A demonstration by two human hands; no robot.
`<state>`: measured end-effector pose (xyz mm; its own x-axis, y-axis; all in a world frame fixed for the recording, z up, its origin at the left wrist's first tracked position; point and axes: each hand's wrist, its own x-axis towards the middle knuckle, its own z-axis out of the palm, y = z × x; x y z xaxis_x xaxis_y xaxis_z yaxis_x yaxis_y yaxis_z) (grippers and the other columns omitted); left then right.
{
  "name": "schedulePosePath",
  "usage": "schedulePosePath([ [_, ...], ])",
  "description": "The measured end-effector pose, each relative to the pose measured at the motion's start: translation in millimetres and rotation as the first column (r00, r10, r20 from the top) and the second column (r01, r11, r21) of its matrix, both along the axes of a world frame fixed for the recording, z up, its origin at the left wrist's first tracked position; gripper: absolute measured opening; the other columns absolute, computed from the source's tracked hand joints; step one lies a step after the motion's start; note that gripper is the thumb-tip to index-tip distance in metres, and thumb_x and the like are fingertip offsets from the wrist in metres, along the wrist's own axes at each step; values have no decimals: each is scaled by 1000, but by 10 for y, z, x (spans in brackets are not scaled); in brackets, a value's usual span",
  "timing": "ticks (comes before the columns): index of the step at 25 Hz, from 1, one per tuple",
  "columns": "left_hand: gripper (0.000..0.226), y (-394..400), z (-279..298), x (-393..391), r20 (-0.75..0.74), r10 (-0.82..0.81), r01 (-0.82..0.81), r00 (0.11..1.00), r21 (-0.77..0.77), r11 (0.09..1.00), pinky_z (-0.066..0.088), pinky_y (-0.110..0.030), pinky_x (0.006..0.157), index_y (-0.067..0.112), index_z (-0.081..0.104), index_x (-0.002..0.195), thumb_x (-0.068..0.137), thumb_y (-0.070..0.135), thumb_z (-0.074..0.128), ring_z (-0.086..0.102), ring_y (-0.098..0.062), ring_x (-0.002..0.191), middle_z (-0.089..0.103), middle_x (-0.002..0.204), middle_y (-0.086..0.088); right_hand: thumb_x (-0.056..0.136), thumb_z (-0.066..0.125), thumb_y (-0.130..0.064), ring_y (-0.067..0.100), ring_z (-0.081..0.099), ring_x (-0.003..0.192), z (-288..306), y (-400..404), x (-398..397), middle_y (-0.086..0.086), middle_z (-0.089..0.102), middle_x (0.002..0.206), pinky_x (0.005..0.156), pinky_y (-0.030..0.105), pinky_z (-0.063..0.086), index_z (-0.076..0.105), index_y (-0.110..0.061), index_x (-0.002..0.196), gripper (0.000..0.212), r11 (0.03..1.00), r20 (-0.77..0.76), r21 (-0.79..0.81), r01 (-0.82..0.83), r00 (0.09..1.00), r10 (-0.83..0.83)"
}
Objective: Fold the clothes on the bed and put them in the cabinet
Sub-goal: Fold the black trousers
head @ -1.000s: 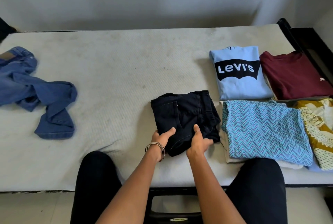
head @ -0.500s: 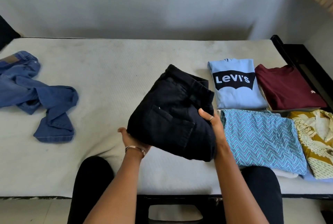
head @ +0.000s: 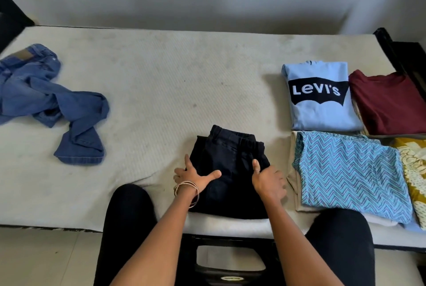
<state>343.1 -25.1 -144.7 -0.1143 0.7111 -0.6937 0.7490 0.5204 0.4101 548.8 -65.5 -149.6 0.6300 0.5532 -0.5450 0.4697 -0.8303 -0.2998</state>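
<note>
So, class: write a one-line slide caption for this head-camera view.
Both hands grip folded black jeans on the bed; blue jeans lie unfolded.

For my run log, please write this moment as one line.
step: folding | both hands: left hand, right hand hold folded black jeans on bed | unfolded: blue jeans
</note>
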Motion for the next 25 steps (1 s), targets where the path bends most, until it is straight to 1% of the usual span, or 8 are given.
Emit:
schedulePosePath([
  [4,72,26,-35,249,-278,-141,180,950,120,976,42,-52,93,24,50,126,78,78,45,38,-36,123,32,137,-7,96,18,-64,40,38,128,-36,67,1,21,42,135,97,54,37,43,-2,129,74,995,80,74,-65,995,60],
  [10,99,198,-294,36,-120,31,-17,992,116,993,50,-50,85,17,62,76,50,104,21,58,-35,98,64,93,-7,94,18,-67,41,41,125,-145,45,133,23,49,131,95,51,40,50,-3,124,78,991,85,129,-24,996,14],
  [14,76,160,-138,100,6,216,-213,976,191,958,37,-52,100,14,46,127,80,75,44,42,-41,122,36,134,-16,87,22,-79,40,54,111,-222,23,190,23,57,123,93,48,46,48,-3,123,88,982,-51,161,101,994,-94],
  [16,88,114,-60,110,142,228,-251,963,169,953,37,-50,102,18,21,147,82,68,53,42,-42,126,27,145,-18,76,29,-89,35,59,103,-192,28,239,18,61,118,89,44,49,50,-1,123,101,968,-260,131,214,950,-175],
  [18,100,100,-60,78,206,207,-224,956,63,973,37,-46,107,15,18,151,78,69,58,42,-38,131,34,149,-18,71,39,-91,35,56,116,-125,39,286,18,57,131,97,43,46,48,0,135,111,945,-487,73,320,838,-246],
  [21,73,96,-59,28,174,134,-146,976,58,988,51,-43,93,11,65,107,64,68,74,63,-31,103,68,107,-9,80,50,-79,34,49,130,4,65,293,14,50,143,108,41,41,44,0,141,100,946,-620,108,306,765,-177],
  [23,50,62,65,102,327,245,-292,913,105,950,55,-43,86,14,69,83,64,60,79,67,-29,89,72,87,-6,85,52,-72,30,56,121,169,68,347,9,58,131,101,36,45,53,-1,133,86,938,-628,185,292,769,-116],
  [25,36,68,250,238,440,283,-371,852,125,920,54,-40,86,16,66,80,74,50,77,67,-28,89,71,85,-5,87,56,-66,22,65,107,365,74,515,3,68,117,98,34,50,65,-7,122,70,919,-655,281,276,755,-26],
])
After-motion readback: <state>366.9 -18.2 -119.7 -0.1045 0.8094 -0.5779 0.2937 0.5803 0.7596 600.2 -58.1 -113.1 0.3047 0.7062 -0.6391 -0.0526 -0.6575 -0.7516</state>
